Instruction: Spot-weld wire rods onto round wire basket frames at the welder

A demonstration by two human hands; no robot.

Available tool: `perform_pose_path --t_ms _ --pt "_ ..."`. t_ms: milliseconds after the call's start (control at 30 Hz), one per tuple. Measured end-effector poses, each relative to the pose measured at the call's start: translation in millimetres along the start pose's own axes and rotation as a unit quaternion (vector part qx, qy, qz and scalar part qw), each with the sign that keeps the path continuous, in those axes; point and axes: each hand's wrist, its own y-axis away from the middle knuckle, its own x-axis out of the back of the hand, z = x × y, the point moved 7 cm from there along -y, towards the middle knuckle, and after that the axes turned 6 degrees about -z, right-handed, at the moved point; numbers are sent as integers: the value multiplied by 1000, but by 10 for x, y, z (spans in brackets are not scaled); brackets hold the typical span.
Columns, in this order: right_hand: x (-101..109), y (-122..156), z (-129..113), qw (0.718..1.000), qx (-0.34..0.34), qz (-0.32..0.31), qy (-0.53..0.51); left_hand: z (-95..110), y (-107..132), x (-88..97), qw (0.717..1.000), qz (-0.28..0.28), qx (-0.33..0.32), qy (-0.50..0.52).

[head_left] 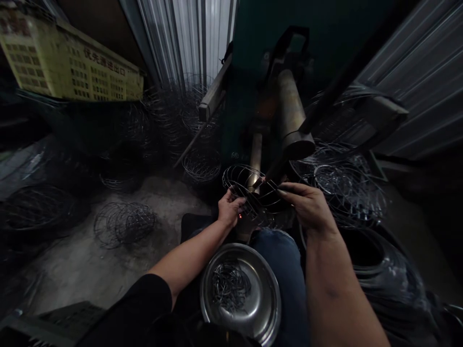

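Both my hands hold a round wire basket frame (246, 185) up against the tip of a welding machine's arm (289, 120). My left hand (228, 208) is closed on the frame's near left rim. On the right rim, my right hand (307, 205) pinches the wires close to the electrode tip. A small red spark glows just right of my left hand. On my lap sits a shiny metal bowl (265, 308) with several short bent wire pieces (229, 286) in it.
Many finished wire baskets lie about: a pair on the concrete floor at left (125, 221), a stack behind (202, 164), more at right (347, 188). A yellow printed sign (72, 62) hangs upper left. Corrugated metal walls stand behind.
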Motion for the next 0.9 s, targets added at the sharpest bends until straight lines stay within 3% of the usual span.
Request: perform_pose_path --t_ms 133,233,467,667,767,900 --pt "166 150 164 999 -40 -23 0 -33 29 0 1000 -13 21 -4" --pt "285 225 234 999 -52 3 14 -37 31 9 1000 -9 24 -5" --pt "88 88 34 999 -7 1 31 -81 22 12 999 -11 31 40" --pt "247 211 249 998 -46 -42 2 -85 73 4 998 -16 58 16" --pt "347 318 376 997 -74 -32 3 -78 96 -32 997 -24 75 27" --pt "211 276 226 999 -36 -25 10 -88 121 -65 993 -16 89 73"
